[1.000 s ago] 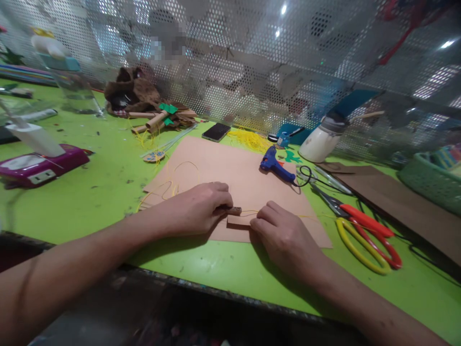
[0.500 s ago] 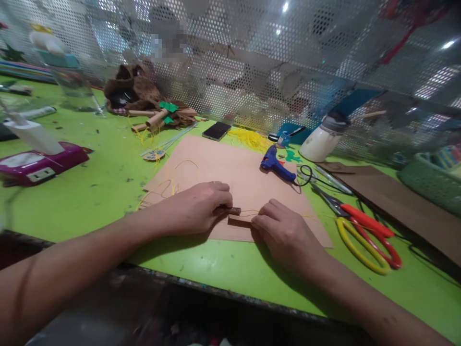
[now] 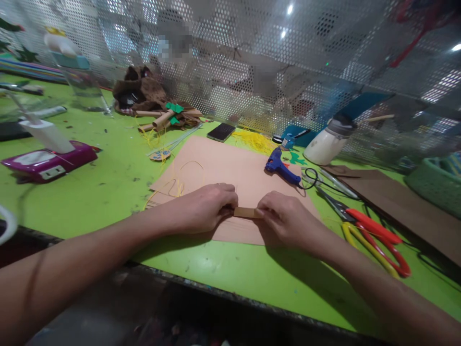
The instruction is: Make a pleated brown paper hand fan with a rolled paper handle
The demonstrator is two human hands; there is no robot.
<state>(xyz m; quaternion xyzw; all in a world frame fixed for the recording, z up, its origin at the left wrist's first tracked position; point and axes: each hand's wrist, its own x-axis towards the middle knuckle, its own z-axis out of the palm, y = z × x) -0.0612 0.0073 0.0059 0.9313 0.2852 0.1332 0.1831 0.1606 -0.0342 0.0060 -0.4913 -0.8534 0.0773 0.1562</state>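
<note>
Between my hands, a short brown cardboard strip (image 3: pixel 248 212) is held just over the near part of a large sheet of tan paper (image 3: pixel 230 163). My right hand (image 3: pixel 286 216) is closed in a pinch on the strip's right end. My left hand (image 3: pixel 212 204) is closed too, its fingertips meeting the strip's left end around a small dark brown stick that is now mostly hidden. Thin yellow string (image 3: pixel 176 187) curls over the left side of the sheet. A blue glue gun (image 3: pixel 283 168) lies on the sheet's right part.
Scissors (image 3: pixel 374 235) with red and yellow handles lie beside my right forearm. Farther back are a phone (image 3: pixel 221 132), yellow strands (image 3: pixel 254 141) and a white bottle (image 3: pixel 326 144). At left sits a purple power strip (image 3: pixel 50 161). A perforated screen (image 3: pixel 223 62) stands behind the table.
My right hand has raised the cardboard strip and brought it against the stick at my left fingertips, covering the stick's free end. The view has shifted slightly.
</note>
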